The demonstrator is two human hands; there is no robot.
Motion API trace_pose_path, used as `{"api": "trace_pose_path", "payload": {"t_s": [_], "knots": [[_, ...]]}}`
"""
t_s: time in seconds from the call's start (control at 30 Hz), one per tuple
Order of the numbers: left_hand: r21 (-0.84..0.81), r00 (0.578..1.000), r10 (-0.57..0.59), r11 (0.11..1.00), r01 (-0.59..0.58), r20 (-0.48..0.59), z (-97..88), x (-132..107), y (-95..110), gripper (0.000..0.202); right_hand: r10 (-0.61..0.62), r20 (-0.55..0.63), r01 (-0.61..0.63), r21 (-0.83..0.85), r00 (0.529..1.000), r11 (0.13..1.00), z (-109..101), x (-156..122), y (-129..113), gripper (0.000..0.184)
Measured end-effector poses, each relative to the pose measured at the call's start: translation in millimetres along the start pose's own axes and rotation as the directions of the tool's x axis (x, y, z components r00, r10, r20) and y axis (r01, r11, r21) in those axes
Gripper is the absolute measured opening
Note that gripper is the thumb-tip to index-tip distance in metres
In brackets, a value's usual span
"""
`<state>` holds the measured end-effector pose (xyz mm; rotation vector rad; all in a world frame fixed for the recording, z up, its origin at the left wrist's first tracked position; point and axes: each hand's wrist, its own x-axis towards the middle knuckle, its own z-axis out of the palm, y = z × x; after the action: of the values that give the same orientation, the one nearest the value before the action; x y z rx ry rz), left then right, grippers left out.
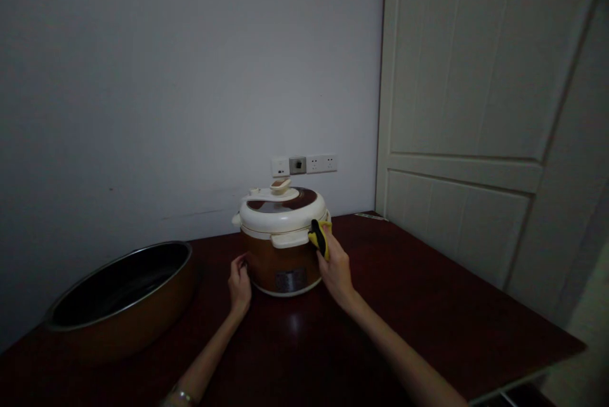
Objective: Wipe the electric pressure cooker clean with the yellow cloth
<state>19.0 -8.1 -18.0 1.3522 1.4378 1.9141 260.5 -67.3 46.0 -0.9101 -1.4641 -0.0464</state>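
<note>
An electric pressure cooker (280,261) with a brown body and a cream lid stands upright on the dark red table. At its lower left side is my left hand (239,283), fingers bent in against the body and partly hidden. My right hand (337,271) pinches a yellow and black cloth (320,239) and presses it to the right side of the cooker, just under the lid rim and beside the cream front handle (289,240). The lid (285,210) is on, with a knob (280,185) on top.
On the left of the table (404,293) sits a wide brown pan (128,324) with a dark inside. Wall sockets (314,164) are behind the cooker. A pale panelled door (466,109) stands along the right side. A thin flat strip (372,216) lies at the back corner.
</note>
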Motion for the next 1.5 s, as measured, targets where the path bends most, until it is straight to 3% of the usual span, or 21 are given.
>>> {"api": "trace_pose_path", "payload": {"t_s": [0.13,0.2,0.23,0.33,0.43,0.53,0.57,0.67,0.8,0.87,0.93,1.07,1.27,1.4,1.5], "knots": [[0.040,0.999,0.044,0.998,-0.044,-0.020,-0.9,1,6,0.025,-0.016,0.177,0.009,0.042,0.984,0.999,-28,4,2,0.045],[0.108,0.985,0.143,0.985,-0.133,-0.095,-4.9,5,15,0.024,0.069,0.129,-0.074,0.037,0.989,0.997,-45,17,9,0.037],[0.144,0.968,0.220,0.969,-0.202,-0.124,-7.6,8,22,0.023,0.115,0.047,-0.117,0.026,0.992,0.993,-53,26,13,0.037],[0.174,0.869,0.487,0.867,-0.467,-0.093,-14.6,17,55,0.020,0.173,-0.124,-0.175,-0.006,0.977,0.985,-63,52,32,0.045],[0.098,0.781,0.625,0.776,-0.623,0.011,-12.6,18,94,0.020,0.129,-0.099,-0.134,-0.041,0.987,0.990,-54,69,47,0.042],[0.010,0.692,0.700,0.702,-0.712,0.175,0.8,9,126,0.025,0.068,-0.056,-0.073,-0.093,0.996,0.993,-37,77,51,0.034],[-0.009,0.655,0.718,0.675,-0.737,0.236,6.9,5,133,0.026,0.066,-0.042,-0.070,-0.115,0.997,0.991,-32,78,50,0.033],[-0.054,0.485,0.767,0.555,-0.830,0.419,25.0,-6,144,0.026,0.091,-0.014,-0.092,-0.159,0.996,0.983,-24,85,47,0.032],[-0.014,0.189,0.912,0.208,-0.978,0.363,40.2,-11,144,0.025,0.070,-0.013,-0.071,-0.118,0.997,0.990,-22,95,51,0.034],[0.018,0.085,0.945,0.083,-0.996,0.317,43.5,-12,142,0.028,0.036,-0.016,-0.037,-0.046,0.999,0.998,-22,95,55,0.032],[0.040,0.087,0.956,0.079,-0.996,0.282,45.5,-14,140,0.030,0.006,-0.040,-0.005,0.037,0.999,0.999,-20,89,54,0.028],[0.080,0.197,0.958,0.184,-0.980,0.209,49.5,-22,137,0.027,-0.015,-0.086,0.026,0.121,0.996,0.992,-16,65,36,0.022],[0.076,0.270,0.944,0.260,-0.963,0.192,52.6,-29,138,0.020,-0.108,0.034,0.102,0.156,0.994,0.982,-17,47,6,0.021],[0.022,0.305,0.931,0.307,-0.951,0.199,51.5,-29,142,0.019,0.017,0.023,-0.021,0.190,1.000,0.982,-22,61,17,0.019],[0.012,0.311,0.930,0.314,-0.949,0.196,50.6,-30,142,0.018,0.193,-0.024,-0.184,0.214,0.981,0.959,-24,71,31,0.033]]}}
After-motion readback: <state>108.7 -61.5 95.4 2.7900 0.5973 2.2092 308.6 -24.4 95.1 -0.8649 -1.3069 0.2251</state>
